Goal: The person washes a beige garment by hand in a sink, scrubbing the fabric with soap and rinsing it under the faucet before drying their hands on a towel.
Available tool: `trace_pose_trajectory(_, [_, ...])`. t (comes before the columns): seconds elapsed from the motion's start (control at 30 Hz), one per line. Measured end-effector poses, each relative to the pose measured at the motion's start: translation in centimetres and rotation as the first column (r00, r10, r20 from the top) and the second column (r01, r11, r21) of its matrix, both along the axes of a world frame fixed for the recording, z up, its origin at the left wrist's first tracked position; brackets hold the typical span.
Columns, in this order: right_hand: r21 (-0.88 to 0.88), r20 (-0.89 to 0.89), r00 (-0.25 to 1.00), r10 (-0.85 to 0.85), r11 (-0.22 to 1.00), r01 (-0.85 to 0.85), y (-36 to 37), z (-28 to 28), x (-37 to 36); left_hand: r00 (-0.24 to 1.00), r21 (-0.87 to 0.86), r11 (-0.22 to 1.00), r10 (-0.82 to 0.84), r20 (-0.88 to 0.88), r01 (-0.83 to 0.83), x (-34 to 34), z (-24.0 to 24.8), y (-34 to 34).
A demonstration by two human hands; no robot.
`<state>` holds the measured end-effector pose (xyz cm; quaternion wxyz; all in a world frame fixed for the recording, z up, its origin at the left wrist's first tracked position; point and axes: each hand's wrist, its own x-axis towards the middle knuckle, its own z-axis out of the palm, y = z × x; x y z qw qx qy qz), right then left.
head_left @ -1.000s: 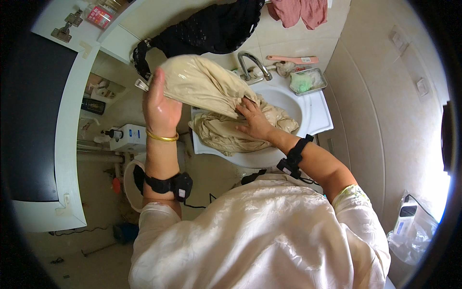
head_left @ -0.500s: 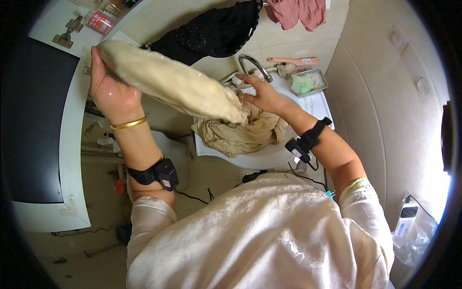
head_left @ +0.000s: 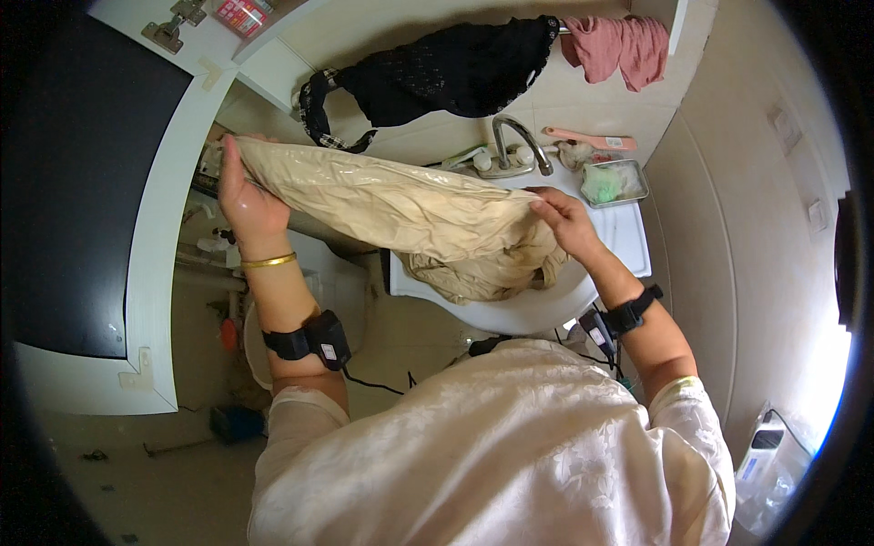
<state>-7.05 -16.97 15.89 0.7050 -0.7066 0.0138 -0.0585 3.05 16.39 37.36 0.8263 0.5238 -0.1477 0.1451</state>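
Observation:
A long wet beige cloth [head_left: 391, 196] is stretched across in front of me, its surface wrinkled and shiny. My left hand [head_left: 253, 196] grips its far left end, thumb up and the fingers mostly hidden behind the fabric. With thumb and fingers, my right hand [head_left: 566, 221] pinches the cloth's upper edge at the right. The rest of the cloth lies bunched in the white washbasin [head_left: 628, 250], below the stretched part. What exactly the cloth is, I cannot tell.
Behind the basin rises a chrome tap [head_left: 514, 146]. A metal dish with a green scrubber [head_left: 605, 185] and a pink-handled brush [head_left: 592, 139] sit right of it. Above hang a black garment [head_left: 451, 73] and a pink cloth [head_left: 628, 50]. An open cabinet door [head_left: 155, 218] stands left.
My right hand, open beside the tap before, has come down and taken hold of the cloth. The puffed-out length is now flatter and pulled tauter between my hands. The view has shifted slightly.

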Motion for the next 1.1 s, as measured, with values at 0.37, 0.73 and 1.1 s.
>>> trace_pose_trajectory(0.37, [0.271,0.164,0.983,-0.087,0.962,0.04,-4.1,7.8,-4.5,0.96,0.272,0.96,0.02,-0.278,0.059,1.3,-7.4,1.0])
trace_pose_trajectory(0.73, [-0.149,-0.178,0.983,-0.051,0.989,0.024,-9.6,5.1,-5.9,0.947,0.403,0.9,-0.033,-0.319,0.167,0.8,-10.8,-4.1])
trace_pose_trajectory(1.1, [0.643,0.295,0.946,-0.138,0.761,-0.089,-4.3,22.2,-1.4,0.984,-0.117,0.978,0.175,0.025,-0.171,-0.4,2.2,-3.8])
